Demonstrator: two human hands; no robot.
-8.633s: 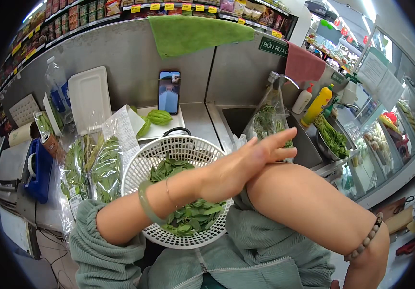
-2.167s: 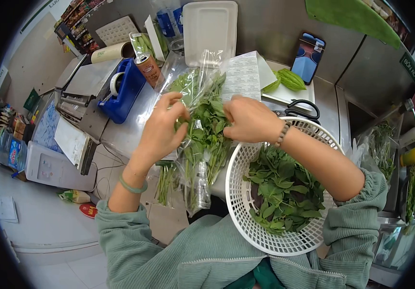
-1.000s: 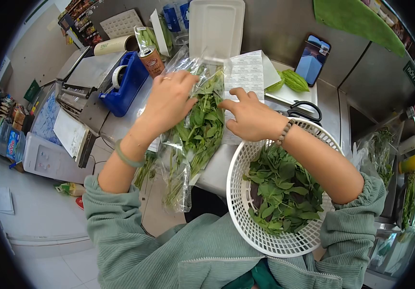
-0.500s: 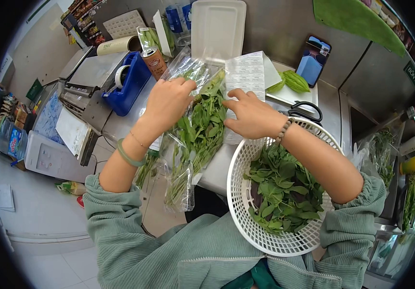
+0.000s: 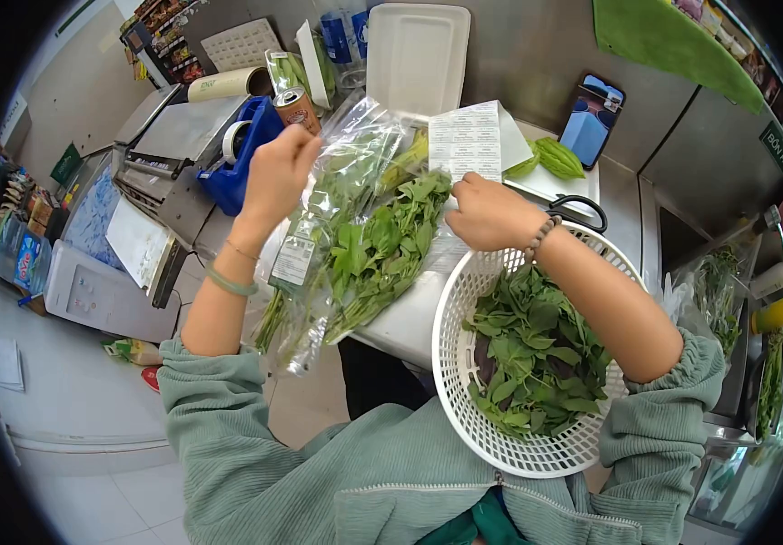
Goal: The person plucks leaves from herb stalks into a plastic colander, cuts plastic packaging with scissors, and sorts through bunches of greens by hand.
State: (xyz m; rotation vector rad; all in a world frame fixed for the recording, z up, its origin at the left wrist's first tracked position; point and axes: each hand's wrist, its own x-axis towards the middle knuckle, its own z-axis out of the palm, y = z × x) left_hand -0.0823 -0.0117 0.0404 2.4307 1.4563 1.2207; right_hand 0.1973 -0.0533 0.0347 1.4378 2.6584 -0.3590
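Note:
A bunch of leafy green herbs (image 5: 382,245) lies with its stems toward me, partly on clear plastic. My left hand (image 5: 273,182) is raised left of it, fingers pressed together near the brown drink can (image 5: 296,111); anything pinched in them is too small to make out. On the herbs' right side my right hand (image 5: 498,216) has its fingers curled closed beside the leaf tips and some clear plastic; what they grip is hidden. A labelled clear plastic bag (image 5: 341,173) with more herbs lies along the left. Loose leaves (image 5: 541,354) fill part of the white basket (image 5: 450,400) close to my body.
A blue tape dispenser (image 5: 228,182) and a scale (image 5: 178,136) stand at left. Behind are a white tray (image 5: 417,59), a label sheet (image 5: 464,143), bitter melons (image 5: 558,158), black-handled scissors (image 5: 582,207) and a leaning phone (image 5: 591,123). A sink (image 5: 682,227) is at right.
My left hand has moved left, away from the herbs. My right hand has moved slightly right and its fingers have curled in. The plastic around the bunch has spread, and its stem ends have shifted up.

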